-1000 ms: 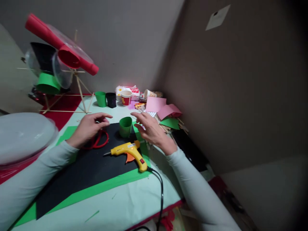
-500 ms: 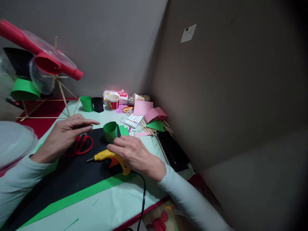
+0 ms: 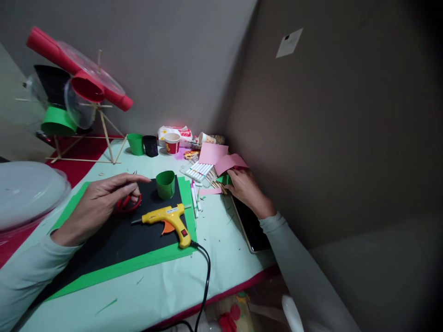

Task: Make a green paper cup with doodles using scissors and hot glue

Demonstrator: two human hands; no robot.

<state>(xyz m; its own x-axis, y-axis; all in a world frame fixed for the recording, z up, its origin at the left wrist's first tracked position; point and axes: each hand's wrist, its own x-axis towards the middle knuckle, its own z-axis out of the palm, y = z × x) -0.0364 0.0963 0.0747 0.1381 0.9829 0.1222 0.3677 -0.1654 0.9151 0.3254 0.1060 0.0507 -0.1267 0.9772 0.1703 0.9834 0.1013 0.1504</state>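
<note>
My left hand [image 3: 105, 200] hovers over the black sheet [image 3: 148, 244], its index finger stretched out and nothing seen in its grip. Red-handled scissors [image 3: 133, 203] lie beneath it, partly hidden. My right hand [image 3: 249, 191] is at the paper pile on the right, thumb and finger apart around a piece of green paper [image 3: 222, 180]; its other fingers are hidden. A yellow glue gun [image 3: 164, 214] with an orange trigger lies on its side on the black sheet. Behind it stands a small green paper cup [image 3: 165, 185].
A stick frame [image 3: 105, 127] with red, black and green paper tubes stands at the left. Markers [image 3: 200, 171], pink paper [image 3: 212, 153], a red-and-white cup [image 3: 172, 144] and a black flat device [image 3: 251, 228] are on the table. The glue gun's cord [image 3: 208, 272] runs off the front edge.
My right hand has moved from over the glue gun to the paper pile at the right. The left hand stays near the scissors. The view has shifted somewhat.
</note>
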